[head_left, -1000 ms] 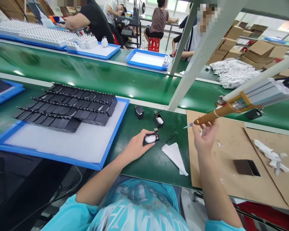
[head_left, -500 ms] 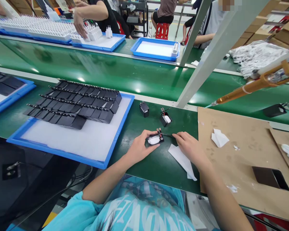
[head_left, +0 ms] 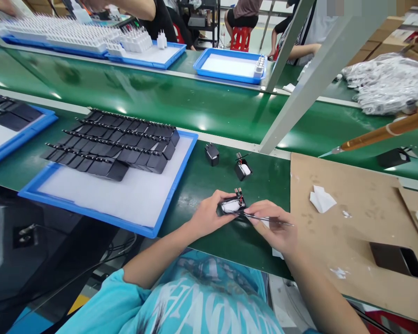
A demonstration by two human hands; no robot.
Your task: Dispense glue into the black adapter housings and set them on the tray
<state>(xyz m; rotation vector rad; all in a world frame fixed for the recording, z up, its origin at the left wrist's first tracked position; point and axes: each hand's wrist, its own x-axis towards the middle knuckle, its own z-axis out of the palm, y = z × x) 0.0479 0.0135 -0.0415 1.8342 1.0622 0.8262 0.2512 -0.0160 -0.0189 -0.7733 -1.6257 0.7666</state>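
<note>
An open black adapter housing with white material inside and two metal prongs is pinched in my left hand. My right hand grips thin dark tweezers, its fingertips at the housing's right edge. Beyond my hands stand another open black housing with white inside and a closed black adapter. White paper lies partly hidden under my right hand.
A blue tray at the left holds rows of black adapters. Brown cardboard at the right bears a crumpled tissue and a dark phone-like object. An orange-brown tool and a slanted metal post stand nearby.
My right hand has moved in against the housing, with the tweezers now lying across its near side and pointing right. It covers more of the paper. The view has shifted slightly.
</note>
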